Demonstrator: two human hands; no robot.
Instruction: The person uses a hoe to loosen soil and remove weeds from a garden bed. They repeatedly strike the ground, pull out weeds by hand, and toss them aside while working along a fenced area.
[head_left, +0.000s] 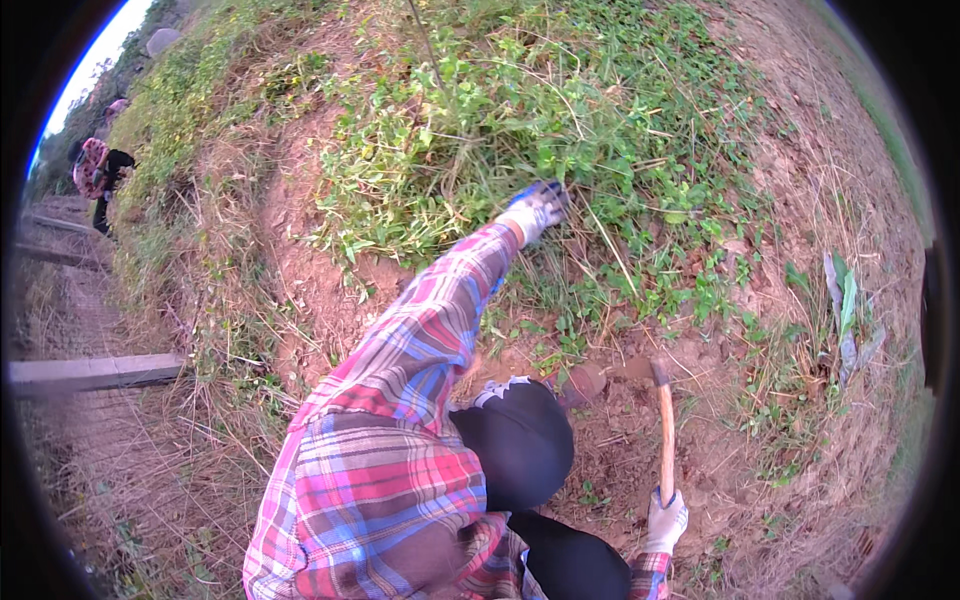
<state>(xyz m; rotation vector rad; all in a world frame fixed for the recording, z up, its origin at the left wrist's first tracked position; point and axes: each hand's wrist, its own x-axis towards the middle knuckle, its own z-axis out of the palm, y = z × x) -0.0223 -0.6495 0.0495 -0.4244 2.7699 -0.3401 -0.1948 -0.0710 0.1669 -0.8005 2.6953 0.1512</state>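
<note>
My left hand (541, 208), in a white and dark blue work glove, reaches out to the green weeds (600, 187) on the earth slope. Its fingers are blurred against the plants, and whether they close on any stems does not show. Low on the right, my right hand (666, 520), in a pale glove, grips the lower end of the wooden handle of a hoe (666, 435). The hoe's metal head points left at the top of the handle, close over bare reddish soil. My knees in dark trousers are between my two arms.
Wooden beams (97, 373) lie across a dirt path at the left. Farther off there, a person (97, 176) in a patterned pink top bends by the bank. Dry grass and bare soil (315, 277) border the weeds. A broad-leaved plant (847, 300) grows at the right.
</note>
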